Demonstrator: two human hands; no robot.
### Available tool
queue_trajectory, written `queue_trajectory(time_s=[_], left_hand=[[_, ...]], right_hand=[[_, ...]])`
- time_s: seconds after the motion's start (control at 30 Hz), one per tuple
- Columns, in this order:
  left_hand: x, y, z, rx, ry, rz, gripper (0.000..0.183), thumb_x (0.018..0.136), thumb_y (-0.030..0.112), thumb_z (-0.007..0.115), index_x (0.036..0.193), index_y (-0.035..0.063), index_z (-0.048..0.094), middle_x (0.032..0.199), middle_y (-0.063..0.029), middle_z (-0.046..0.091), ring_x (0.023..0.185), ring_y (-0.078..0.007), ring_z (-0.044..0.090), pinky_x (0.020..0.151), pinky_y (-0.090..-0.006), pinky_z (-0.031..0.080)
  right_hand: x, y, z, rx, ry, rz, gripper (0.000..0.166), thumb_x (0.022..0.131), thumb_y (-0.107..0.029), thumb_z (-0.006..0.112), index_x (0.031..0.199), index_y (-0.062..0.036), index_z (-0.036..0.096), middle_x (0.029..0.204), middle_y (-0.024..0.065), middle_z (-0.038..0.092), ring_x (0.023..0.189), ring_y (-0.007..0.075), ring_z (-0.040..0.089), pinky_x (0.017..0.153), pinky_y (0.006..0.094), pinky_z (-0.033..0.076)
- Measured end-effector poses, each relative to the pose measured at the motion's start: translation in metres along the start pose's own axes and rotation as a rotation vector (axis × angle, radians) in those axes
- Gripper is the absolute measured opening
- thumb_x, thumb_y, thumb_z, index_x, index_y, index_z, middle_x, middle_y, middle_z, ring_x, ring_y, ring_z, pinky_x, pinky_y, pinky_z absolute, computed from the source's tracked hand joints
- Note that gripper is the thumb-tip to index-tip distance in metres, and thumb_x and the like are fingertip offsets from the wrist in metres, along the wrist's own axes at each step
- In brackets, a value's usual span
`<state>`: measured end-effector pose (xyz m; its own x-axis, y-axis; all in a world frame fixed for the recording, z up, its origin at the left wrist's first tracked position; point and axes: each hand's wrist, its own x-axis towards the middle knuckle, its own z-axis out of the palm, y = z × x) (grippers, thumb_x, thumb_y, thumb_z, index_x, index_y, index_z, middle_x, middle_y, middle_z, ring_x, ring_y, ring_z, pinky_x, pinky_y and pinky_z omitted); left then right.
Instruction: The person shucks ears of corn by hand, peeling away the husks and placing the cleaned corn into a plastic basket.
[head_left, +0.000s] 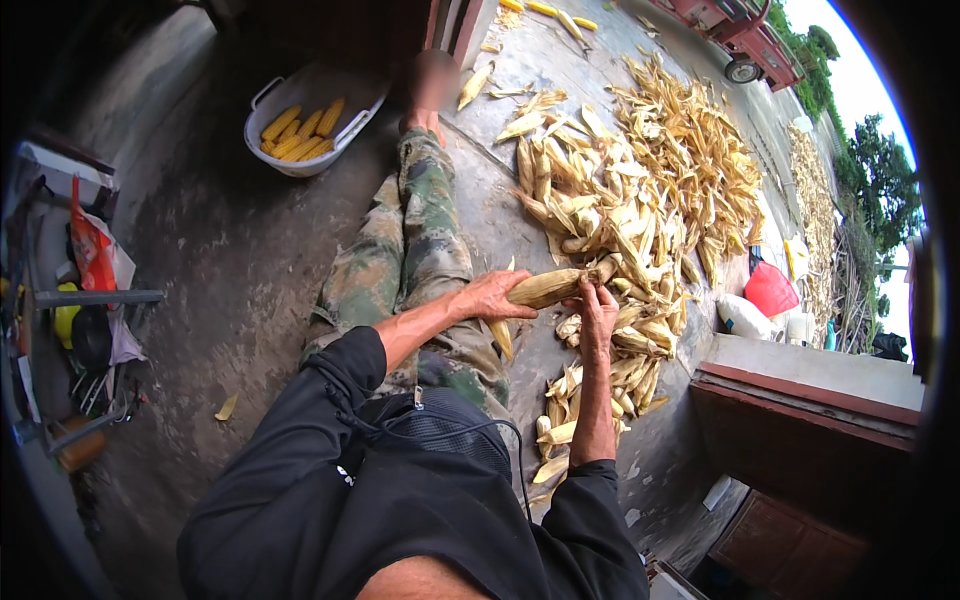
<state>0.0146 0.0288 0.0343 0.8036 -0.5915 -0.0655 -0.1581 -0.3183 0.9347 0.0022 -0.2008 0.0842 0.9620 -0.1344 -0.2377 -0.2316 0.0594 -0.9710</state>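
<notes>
An ear of corn in its dry husk (551, 289) lies across in front of my knees, held between both hands. My left hand (495, 295) is wrapped around its near left end. The fingers of my right hand (596, 304) pinch the husk at the other end, where the leaves bunch together. Beyond that hand spreads a heap of unhusked corn ears (600, 202), pale yellow and dry. A loose strip of husk (500, 337) hangs by my left wrist. Whether kernels show at the pinched end is hidden.
At the upper left, a white plastic basket (300, 166) holds several husked yellow cobs (311, 139). Loose husks (697, 165) pile behind the heap. A red vehicle (739, 34) stands at the far top right. A metal rack (97, 298) with bags is at left, a doorway (806, 397) at lower right.
</notes>
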Motion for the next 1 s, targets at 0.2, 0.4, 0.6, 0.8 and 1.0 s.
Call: queue_trajectory(time_s=[0.2, 0.4, 0.6, 0.8, 1.0], left_hand=[[-0.002, -0.003, 0.004, 0.042, 0.136, -0.025, 0.07, 0.074, 0.055, 0.074, 0.121, 0.008, 0.053, 0.104, -0.0222, 0.064, 0.1, -0.0394, 0.062, 0.086, -0.0438, 0.048], [-0.002, 0.004, 0.001, -0.034, 0.136, -0.133, 0.072, 0.075, 0.058, 0.073, 0.123, 0.0086, 0.052, 0.107, -0.0216, 0.065, 0.103, -0.039, 0.062, 0.089, -0.0442, 0.048], [0.001, 0.003, -0.001, -0.215, 0.166, -0.15, 0.078, 0.074, 0.066, 0.071, 0.124, 0.0096, 0.051, 0.106, -0.0179, 0.066, 0.103, -0.0315, 0.063, 0.089, -0.041, 0.048], [0.005, -0.004, -0.004, -0.38, 0.215, -0.239, 0.076, 0.08, 0.071, 0.062, 0.124, 0.0096, 0.053, 0.107, -0.0145, 0.065, 0.104, -0.0237, 0.06, 0.09, -0.0368, 0.047], [0.02, -0.035, -0.009, -0.665, 0.447, -0.322, 0.07, 0.087, 0.065, 0.058, 0.111, -0.0008, 0.06, 0.099, -0.0127, 0.066, 0.089, -0.0179, 0.063, 0.079, -0.0305, 0.05]], right_hand=[[0.014, 0.005, 0.007, -0.029, 0.008, -0.024, 0.029, 0.098, -0.023, 0.055, 0.1, 0.003, 0.067, 0.092, 0.0081, 0.07, 0.074, 0.0152, 0.067, 0.069, 0.0312, 0.059], [0.021, 0.013, 0.015, 0.102, 0.116, -0.046, 0.027, 0.098, -0.021, 0.053, 0.099, 0.0024, 0.067, 0.089, 0.009, 0.07, 0.072, 0.0178, 0.068, 0.067, 0.032, 0.059], [0.028, 0.041, 0.038, 0.324, 0.26, 0.106, 0.028, 0.094, -0.026, 0.056, 0.109, -0.0023, 0.061, 0.096, 0.0067, 0.067, 0.082, 0.0181, 0.067, 0.066, 0.0343, 0.058], [0.036, 0.043, 0.068, 0.718, 0.149, 0.019, 0.04, 0.095, -0.024, 0.041, 0.127, -0.0017, 0.052, 0.124, 0.0115, 0.059, 0.113, 0.0266, 0.057, 0.097, 0.0415, 0.045], [0.035, 0.035, 0.102, 0.909, 0.234, 0.029, 0.02, 0.092, -0.025, 0.04, 0.087, -0.0073, 0.048, 0.074, 0.0052, 0.049, 0.075, 0.0223, 0.05, 0.084, 0.0426, 0.045]])
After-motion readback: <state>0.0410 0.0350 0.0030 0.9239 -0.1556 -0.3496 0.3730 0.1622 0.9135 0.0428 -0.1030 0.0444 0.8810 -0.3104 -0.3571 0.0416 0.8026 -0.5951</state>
